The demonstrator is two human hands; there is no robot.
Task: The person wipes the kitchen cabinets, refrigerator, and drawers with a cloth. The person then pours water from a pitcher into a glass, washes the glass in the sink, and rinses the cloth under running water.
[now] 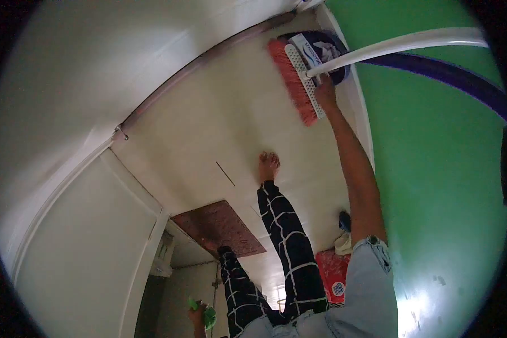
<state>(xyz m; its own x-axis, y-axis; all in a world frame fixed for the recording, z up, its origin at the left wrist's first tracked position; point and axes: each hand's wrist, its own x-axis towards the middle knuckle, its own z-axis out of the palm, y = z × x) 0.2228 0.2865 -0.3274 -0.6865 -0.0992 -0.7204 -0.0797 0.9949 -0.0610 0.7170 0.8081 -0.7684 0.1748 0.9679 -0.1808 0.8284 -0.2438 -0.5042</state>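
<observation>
My right hand (325,97) reaches far forward along the green wall, its fingers closed at the broom (305,81) where the white handle meets the head. The broom has red bristles and a white perforated block. Just behind it, a dark bin (339,42) holds a Sensodyne box (306,49) and crumpled scraps. Low on the left, my left hand (197,316) is closed around a green, crumpled thing (209,317), perhaps a cloth; its kind is unclear.
A brown doormat (218,228) lies under my left foot. A thin dark stick (225,173) lies on the pale floor. Beside my right leg are a red bag-like item (333,273) and shoes (343,243). A purple pole (439,73) leans along the green wall (434,186). A white door (84,225) stands left.
</observation>
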